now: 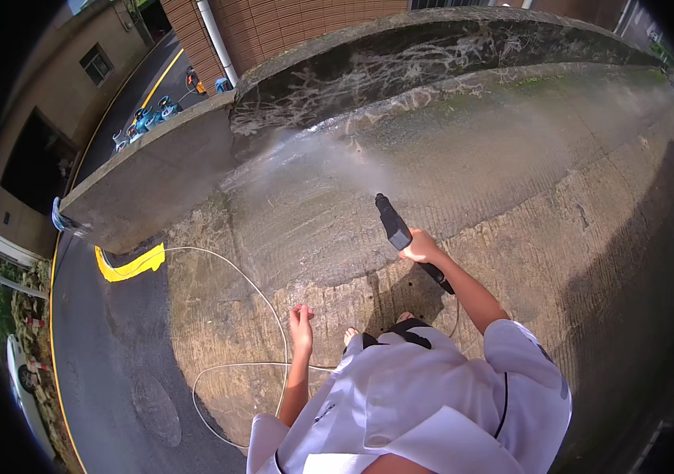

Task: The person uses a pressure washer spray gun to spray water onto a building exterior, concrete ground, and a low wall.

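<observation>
My right hand point(421, 246) is closed around the grip of a black pressure-washer spray gun point(393, 222), its nozzle pointing away from me and to the left. A white mist of water spray point(354, 169) leaves the nozzle toward the foot of a low concrete wall point(384, 74) whose face is dark and streaked with pale lines. The concrete ground point(313, 219) is wet in front of the nozzle and drier near my feet. My left hand point(301, 326) hangs at my left side with the fingers loosely bent, holding nothing that I can see. Beside it runs a thin pale hose point(266, 299).
The hose loops over concrete and dark asphalt point(106, 349), crossing a yellow painted stripe point(129, 266). A shorter wall point(153, 172) juts out at left. Behind it stand several blue gas cylinders point(146, 118) and an orange-and-black machine point(196, 83). A manhole cover point(156, 409) lies at lower left.
</observation>
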{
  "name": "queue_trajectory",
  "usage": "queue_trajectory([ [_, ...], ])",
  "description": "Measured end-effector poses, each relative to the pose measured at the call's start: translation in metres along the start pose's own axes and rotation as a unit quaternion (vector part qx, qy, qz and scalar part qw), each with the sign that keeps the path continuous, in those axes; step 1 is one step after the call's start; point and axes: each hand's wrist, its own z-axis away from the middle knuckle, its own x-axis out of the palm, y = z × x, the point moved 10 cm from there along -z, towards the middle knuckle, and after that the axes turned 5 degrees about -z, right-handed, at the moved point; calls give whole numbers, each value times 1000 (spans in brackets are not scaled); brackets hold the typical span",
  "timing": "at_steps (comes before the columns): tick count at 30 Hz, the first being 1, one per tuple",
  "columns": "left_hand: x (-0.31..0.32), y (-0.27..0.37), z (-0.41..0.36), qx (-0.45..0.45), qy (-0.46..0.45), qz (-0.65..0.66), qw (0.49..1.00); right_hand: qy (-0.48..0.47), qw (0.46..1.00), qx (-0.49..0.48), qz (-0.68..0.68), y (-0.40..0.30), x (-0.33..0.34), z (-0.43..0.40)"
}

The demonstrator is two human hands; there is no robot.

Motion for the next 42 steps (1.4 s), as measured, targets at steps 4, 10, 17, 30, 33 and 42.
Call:
queue_trajectory([
  [4,74,5,0,-4,-55,-73,996,175,979,69,-78,118,-121,36],
  [10,203,15,20,30,-190,-102,976,306,890,159,-299,264,-244,168],
  [17,315,7,38,56,-313,-133,939,404,620,-19,-673,345,-301,358],
  [30,443,4,111,61,-573,-196,794,388,607,-62,-691,317,-264,344],
  [33,442,26,88,55,-585,-188,787,345,643,-81,-679,299,-256,279],
  [42,368,77,-113,8,-503,-74,861,243,635,-193,-707,175,-255,101],
])
